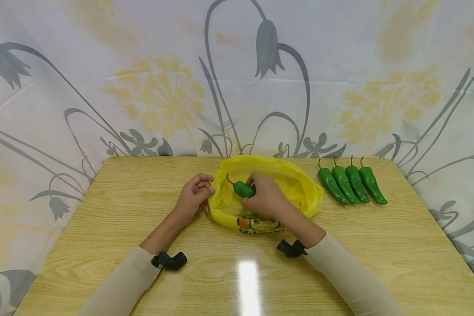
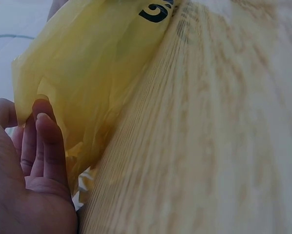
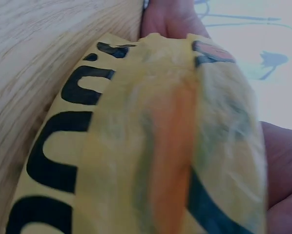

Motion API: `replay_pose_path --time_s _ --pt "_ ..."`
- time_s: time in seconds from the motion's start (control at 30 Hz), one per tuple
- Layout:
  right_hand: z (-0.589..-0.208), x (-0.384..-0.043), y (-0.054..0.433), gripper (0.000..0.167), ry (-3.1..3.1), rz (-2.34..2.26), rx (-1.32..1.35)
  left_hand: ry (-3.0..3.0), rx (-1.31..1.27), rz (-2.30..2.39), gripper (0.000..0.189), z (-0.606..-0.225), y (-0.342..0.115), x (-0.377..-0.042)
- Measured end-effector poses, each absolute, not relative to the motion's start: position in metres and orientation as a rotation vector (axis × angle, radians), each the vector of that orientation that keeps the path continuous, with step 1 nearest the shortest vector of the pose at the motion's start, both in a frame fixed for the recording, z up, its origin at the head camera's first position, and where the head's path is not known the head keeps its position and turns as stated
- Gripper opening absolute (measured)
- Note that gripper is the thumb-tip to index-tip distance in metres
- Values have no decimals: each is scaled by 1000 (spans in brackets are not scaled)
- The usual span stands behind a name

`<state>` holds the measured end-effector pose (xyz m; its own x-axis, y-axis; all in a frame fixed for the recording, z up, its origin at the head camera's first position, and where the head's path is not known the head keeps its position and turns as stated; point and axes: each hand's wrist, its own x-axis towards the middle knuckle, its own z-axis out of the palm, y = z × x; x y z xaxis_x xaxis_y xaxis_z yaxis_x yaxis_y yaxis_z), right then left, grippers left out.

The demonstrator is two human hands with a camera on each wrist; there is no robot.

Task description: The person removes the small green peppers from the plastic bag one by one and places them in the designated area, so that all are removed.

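Note:
A yellow plastic bag (image 1: pixel 256 163) lies with its mouth spread wide on the wooden table. My left hand (image 1: pixel 192 196) pinches the bag's left rim between thumb and fingers; the left wrist view shows the thumb and fingertips on the yellow plastic (image 2: pixel 92 73). Over the bag's opening, my right hand (image 1: pixel 266 195) grips a green chili pepper (image 1: pixel 243 189) by its body, the stem pointing up and left. In the right wrist view the bag's printed side (image 3: pixel 170 146) hides most of that hand (image 3: pixel 285 170).
Several green chili peppers (image 1: pixel 353 182) lie side by side at the back right of the wooden table (image 1: pixel 150 184), stems toward the far edge. A flower-patterned cloth (image 1: pixel 162 87) hangs behind the table.

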<state>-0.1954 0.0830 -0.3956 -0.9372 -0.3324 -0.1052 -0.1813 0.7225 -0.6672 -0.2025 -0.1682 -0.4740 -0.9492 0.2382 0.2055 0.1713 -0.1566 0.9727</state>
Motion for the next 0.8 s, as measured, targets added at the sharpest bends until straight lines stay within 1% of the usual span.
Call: replay_pose_path --time_s 0.57,0.8 --pt "-368 -182 114 45 2742 -1258 -469 2014 489 2300 27 -472 -167 -202" --pt "-362 -176 133 41 2795 -1316 -499 2020 496 2298 25 -474 -168 -203"
